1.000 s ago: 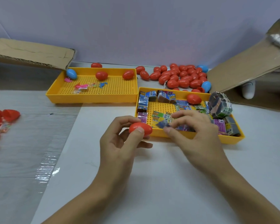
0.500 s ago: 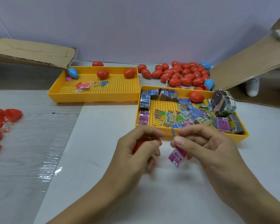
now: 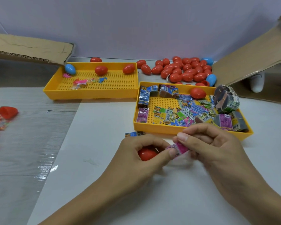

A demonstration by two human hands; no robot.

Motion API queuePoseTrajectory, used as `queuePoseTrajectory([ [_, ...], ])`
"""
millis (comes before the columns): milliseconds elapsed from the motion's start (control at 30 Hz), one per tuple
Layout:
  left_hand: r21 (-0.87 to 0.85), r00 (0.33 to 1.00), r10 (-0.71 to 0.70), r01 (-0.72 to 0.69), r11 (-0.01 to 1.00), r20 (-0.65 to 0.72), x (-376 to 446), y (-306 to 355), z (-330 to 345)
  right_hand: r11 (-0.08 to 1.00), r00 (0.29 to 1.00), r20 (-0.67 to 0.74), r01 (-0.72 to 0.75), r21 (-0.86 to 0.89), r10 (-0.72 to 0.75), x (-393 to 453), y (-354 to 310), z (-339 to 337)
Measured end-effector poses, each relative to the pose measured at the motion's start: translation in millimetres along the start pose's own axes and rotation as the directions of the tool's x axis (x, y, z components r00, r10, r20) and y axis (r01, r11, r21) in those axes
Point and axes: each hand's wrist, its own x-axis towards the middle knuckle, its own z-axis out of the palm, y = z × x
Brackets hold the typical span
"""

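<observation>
1. The left hand [image 3: 136, 159] is curled round a red plastic egg [image 3: 147, 154] and cups it just above the white table [image 3: 104, 176]. This keeps the egg steady and close to the other hand.
2. The right hand [image 3: 217, 150] pinches a pink printed slip [image 3: 179, 147] between thumb and forefinger, with the other fingers curled. The slip touches the left thumb tip just beside the egg, probably ready for folding or loading into it.
3. The yellow tray [image 3: 161, 129] of loose slips sits directly behind the hands, within easy reach for the next slip.
4. A blue slip [image 3: 134, 133] lies on the table between the tray and the left hand.
</observation>
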Motion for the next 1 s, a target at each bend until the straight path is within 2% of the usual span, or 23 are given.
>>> queuePoseTrajectory([
  [67, 0.019, 1.000, 0.019, -0.019, 1.000, 0.023, 1, 0, -1, 1.000, 1.000, -0.004, 0.005, 0.006, -0.005, 0, 1, -2],
  [133, -0.069, 1.000, -0.001, 0.003, 0.998, 0.030, 2, 1, -3, 0.999, 0.999, -0.013, 0.036, -0.008, -0.036, 0, 0, -4],
  [233, -0.204, 0.998, -0.057, 0.062, 0.977, 0.029, 4, 1, -5, 0.980, 0.983, 0.036, 0.182, -0.085, -0.179, 0, -4, -9],
  [333, -0.294, 0.996, -0.077, 0.088, 0.952, 0.048, 6, 0, -8, 0.887, 0.928, 0.158, 0.370, -0.277, -0.338, -2, -7, -13],
  [433, -0.335, 0.995, -0.082, 0.097, 0.937, 0.058, 6, 0, -9, 0.755, 0.873, 0.269, 0.487, -0.439, -0.407, -5, -6, -12],
  [533, -0.335, 0.995, -0.067, 0.090, 0.938, 0.079, 6, -1, -8, 0.770, 0.889, 0.256, 0.457, -0.445, -0.379, -5, -5, -10],
  [667, -0.329, 0.994, -0.050, 0.081, 0.941, 0.100, 4, -1, -8, 0.880, 0.940, 0.206, 0.329, -0.341, -0.272, -4, -5, -9],
  [733, -0.323, 0.993, -0.038, 0.071, 0.944, 0.108, 5, 0, -8, 0.891, 0.951, 0.189, 0.297, -0.342, -0.245, -4, -4, -9],
  [1000, -0.298, 0.993, 0.002, 0.034, 0.954, 0.118, 5, -1, -7, 0.922, 0.957, 0.271, 0.192, -0.337, -0.101, -7, -3, -4],
])
